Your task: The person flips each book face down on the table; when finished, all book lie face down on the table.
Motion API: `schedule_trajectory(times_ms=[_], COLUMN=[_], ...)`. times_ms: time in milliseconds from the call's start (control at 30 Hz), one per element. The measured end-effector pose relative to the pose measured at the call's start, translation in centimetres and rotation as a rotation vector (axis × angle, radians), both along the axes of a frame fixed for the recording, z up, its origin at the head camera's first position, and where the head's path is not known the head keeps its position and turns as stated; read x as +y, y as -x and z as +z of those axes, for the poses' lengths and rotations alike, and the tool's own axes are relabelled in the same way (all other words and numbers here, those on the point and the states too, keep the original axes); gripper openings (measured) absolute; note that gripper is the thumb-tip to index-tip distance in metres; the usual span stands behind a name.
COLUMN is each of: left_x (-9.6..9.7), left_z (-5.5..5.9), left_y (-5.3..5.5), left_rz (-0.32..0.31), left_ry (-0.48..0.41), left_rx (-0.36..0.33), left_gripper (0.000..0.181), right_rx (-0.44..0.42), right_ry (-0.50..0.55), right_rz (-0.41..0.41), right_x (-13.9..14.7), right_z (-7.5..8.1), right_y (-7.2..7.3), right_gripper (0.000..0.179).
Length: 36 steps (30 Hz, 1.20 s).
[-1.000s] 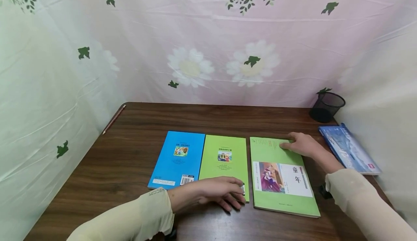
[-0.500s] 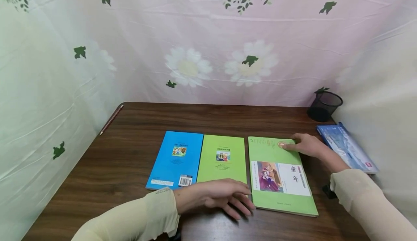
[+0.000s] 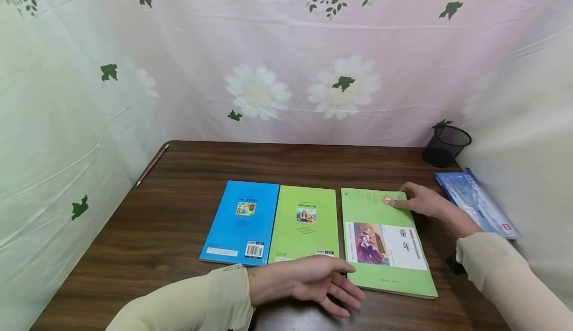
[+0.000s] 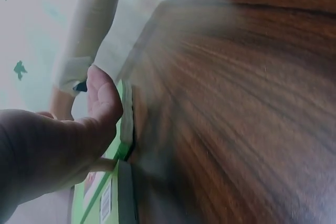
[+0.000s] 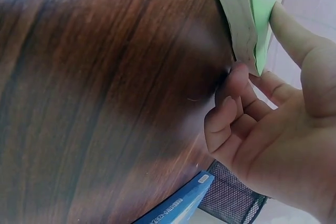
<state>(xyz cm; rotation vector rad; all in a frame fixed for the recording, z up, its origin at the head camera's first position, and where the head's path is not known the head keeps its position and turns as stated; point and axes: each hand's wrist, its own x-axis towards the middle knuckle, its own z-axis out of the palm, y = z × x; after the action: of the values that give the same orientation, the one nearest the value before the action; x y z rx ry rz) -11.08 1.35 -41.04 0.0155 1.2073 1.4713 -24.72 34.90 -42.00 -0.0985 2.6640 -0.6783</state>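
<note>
My right hand [image 3: 423,200] is at the upper right corner of a light green book [image 3: 385,244] with a picture panel on its cover. The thumb lies on the cover; in the right wrist view the other fingers [image 5: 236,85] curl in at the corner, gripping the book [image 5: 241,19]. My left hand [image 3: 324,284] has its fingers spread near that book's lower left corner, overlapping the bottom of a second green book [image 3: 306,231] in the head view. Left of this lies a blue book [image 3: 241,221], back cover up.
At the right edge lies another blue book [image 3: 476,204], with a black mesh pen holder [image 3: 447,147] behind it. A pencil [image 3: 153,164] lies along the left edge of the brown table [image 3: 147,236]. Printed cloth [image 3: 286,47] hangs close around the back and sides.
My left hand has moved right and toward the front edge, its palm turning more into view. The right hand keeps its place at the book's corner, and the books lie as before.
</note>
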Motion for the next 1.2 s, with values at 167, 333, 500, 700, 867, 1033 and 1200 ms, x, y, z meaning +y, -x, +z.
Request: schedule_trajectory(times_ms=[167,333,500,700,867,1033,1200], left_x=[0.3,0.5,0.8,1.1,1.2,1.2,1.4], left_z=[0.2,0.4,0.3,0.2,0.4,0.5,0.6], left_y=[-0.5,-0.9,-1.2,-1.4,-1.5,-1.4,-1.3], left_rz=[0.028,0.044,0.095,0.149,0.152,0.143,0.181], left_ry=[0.016,0.025,0.012,0.031,0.036,0.034,0.017], left_rx=[-0.019,-0.030,-0.033,-0.033,-0.044,-0.058,-0.074], left_gripper=[0.033,0.033,0.031,0.025,0.024,0.027,0.029], right_rx=[-0.003,-0.003,0.004,-0.003,0.003,0.006,0.021], right_ry=[0.023,0.042,0.056,0.087,0.086,0.078,0.074], right_rz=[0.000,-0.002,-0.008,-0.019,-0.024,-0.026,-0.021], right_x=[0.1,0.2,0.3,0.3,0.4,0.4,0.3], right_z=[-0.2,-0.4,-0.6,-0.8,-1.0,-1.1,-1.1], right_y=[0.0,0.0,0.0,-0.1,-0.2,-0.5,-0.6], right_gripper=[0.068,0.064,0.063,0.064,0.066,0.066,0.066])
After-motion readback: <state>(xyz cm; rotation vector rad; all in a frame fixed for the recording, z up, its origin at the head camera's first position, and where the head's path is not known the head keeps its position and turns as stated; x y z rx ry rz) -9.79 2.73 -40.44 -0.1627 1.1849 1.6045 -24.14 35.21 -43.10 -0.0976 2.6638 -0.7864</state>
